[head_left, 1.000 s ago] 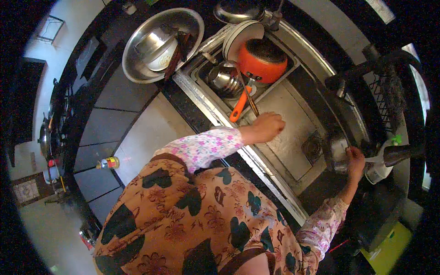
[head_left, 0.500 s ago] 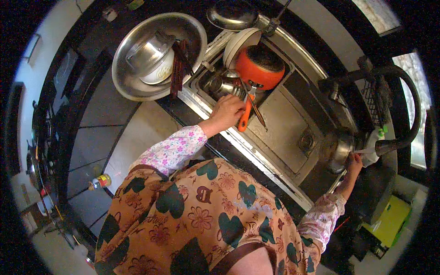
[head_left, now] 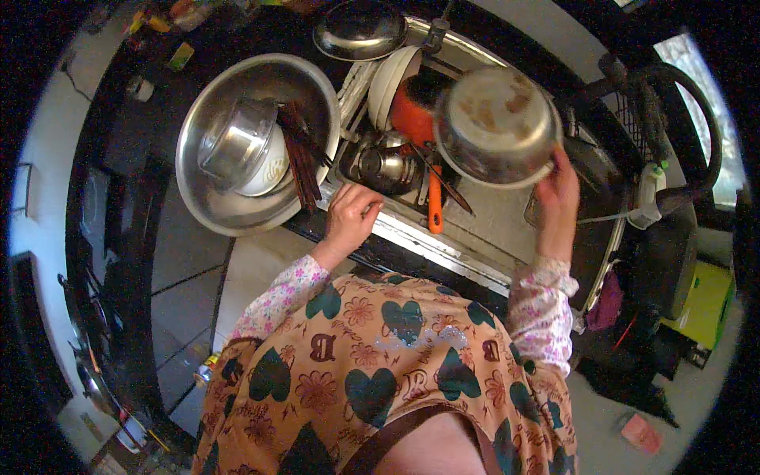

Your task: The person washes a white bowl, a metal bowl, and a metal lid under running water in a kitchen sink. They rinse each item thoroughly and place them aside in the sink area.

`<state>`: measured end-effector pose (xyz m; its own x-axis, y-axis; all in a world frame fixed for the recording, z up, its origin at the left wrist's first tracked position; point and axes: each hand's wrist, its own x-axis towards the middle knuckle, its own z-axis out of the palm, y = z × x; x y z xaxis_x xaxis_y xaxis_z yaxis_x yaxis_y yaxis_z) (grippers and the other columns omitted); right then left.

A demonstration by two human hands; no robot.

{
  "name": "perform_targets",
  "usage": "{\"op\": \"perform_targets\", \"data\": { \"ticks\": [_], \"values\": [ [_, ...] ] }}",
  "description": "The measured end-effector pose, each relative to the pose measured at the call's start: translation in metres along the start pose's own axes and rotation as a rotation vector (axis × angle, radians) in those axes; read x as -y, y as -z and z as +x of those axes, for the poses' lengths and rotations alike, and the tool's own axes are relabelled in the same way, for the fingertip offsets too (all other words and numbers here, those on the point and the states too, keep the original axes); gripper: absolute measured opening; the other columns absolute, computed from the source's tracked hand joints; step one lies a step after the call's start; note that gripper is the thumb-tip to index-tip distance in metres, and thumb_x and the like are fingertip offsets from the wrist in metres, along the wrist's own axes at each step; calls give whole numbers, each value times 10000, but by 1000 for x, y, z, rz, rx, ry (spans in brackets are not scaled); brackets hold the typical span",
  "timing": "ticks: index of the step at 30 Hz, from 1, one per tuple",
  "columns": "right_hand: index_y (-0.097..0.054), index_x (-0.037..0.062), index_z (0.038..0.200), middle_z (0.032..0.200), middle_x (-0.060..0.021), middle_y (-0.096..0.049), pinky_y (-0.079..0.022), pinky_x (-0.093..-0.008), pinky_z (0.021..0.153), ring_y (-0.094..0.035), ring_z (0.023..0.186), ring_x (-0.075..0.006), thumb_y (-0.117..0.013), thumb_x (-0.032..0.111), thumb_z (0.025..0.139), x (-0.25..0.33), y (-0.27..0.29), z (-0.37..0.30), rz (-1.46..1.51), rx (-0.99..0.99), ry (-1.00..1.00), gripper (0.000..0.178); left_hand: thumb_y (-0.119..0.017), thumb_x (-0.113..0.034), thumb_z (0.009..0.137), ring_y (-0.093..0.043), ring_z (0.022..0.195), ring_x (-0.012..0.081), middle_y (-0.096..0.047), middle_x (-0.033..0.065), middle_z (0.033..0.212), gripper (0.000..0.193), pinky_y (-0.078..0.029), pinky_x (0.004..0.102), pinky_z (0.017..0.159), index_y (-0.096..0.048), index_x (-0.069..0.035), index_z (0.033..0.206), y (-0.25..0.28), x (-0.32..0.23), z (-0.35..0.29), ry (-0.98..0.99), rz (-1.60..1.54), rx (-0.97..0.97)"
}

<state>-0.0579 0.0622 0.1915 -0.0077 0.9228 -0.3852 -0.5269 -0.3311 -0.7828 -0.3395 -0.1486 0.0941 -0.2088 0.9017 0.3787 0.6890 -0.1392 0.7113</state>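
Note:
My right hand (head_left: 559, 190) grips the rim of a stainless steel basin (head_left: 495, 123), holding it tilted above the sink with its brown-stained underside showing. At the sink's front edge, my left hand (head_left: 350, 215) is empty, its fingers loosely bent and the thumb apart. Just beyond it lie metal cups (head_left: 384, 168) in the sink. Beside them, an orange handle (head_left: 435, 202) and a thin dark utensil (head_left: 453, 190) point toward me. A red-orange pan (head_left: 413, 115) leans behind, partly hidden by the basin, next to stacked white bowls (head_left: 388, 87).
A large steel bowl (head_left: 194, 178) at left holds a steel pot (head_left: 237, 138), a white bowl (head_left: 271, 170) and dark chopsticks (head_left: 301, 162). A pan lid (head_left: 360, 30) lies at the back. A black faucet (head_left: 704, 119) and a white bottle (head_left: 649, 194) stand at right.
My right hand has brought the steel basin up and leftward from the sink's right end. My left hand has drawn back from the orange handle toward the front edge. The view has shifted.

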Motion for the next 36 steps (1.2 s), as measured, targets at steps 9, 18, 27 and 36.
{"op": "perform_targets", "data": {
  "ticks": [9, 18, 27, 36],
  "values": [
    [-541, 28, 977, 960, -127, -606, -522, -432, 734, -603, 869, -284, -484, 131, 896, -103, -62, 49, 264, -25, -106, 144, -659, 6, 666, -533, 779, 282, -555, 81, 779, 135, -432, 374, 702, -588, -46, 768, 13, 6, -22, -21, -4, 4],
    [-598, 28, 943, 809, -40, -620, -491, -257, 536, -606, 669, -131, -534, 307, 886, -101, -10, 54, -658, 242, -5, 292, -652, -14, 699, -526, 890, 293, -571, 97, 912, 197, -408, 399, 808, -591, -45, 883, -10, -5, -26, -38, 203, 55],
    [-621, 35, 931, 873, -190, -629, -487, -450, 707, -610, 838, -362, -585, 226, 784, -42, 348, 76, -2129, 509, 71, 244, -630, -196, 794, -465, 1045, 311, -522, 131, 1089, 317, -344, 413, 912, -550, -30, 1052, -48, -16, -41, 74, 553, 12],
    [-617, 29, 910, 885, -200, -622, -489, -444, 693, -610, 785, -360, -613, 137, 710, -47, 418, 57, -2105, 1135, -106, 227, -631, -170, 780, -461, 1047, 308, -520, 118, 1102, 309, -357, 402, 906, -558, -47, 1053, -55, -25, -41, 138, 677, -5]
  ]
}}
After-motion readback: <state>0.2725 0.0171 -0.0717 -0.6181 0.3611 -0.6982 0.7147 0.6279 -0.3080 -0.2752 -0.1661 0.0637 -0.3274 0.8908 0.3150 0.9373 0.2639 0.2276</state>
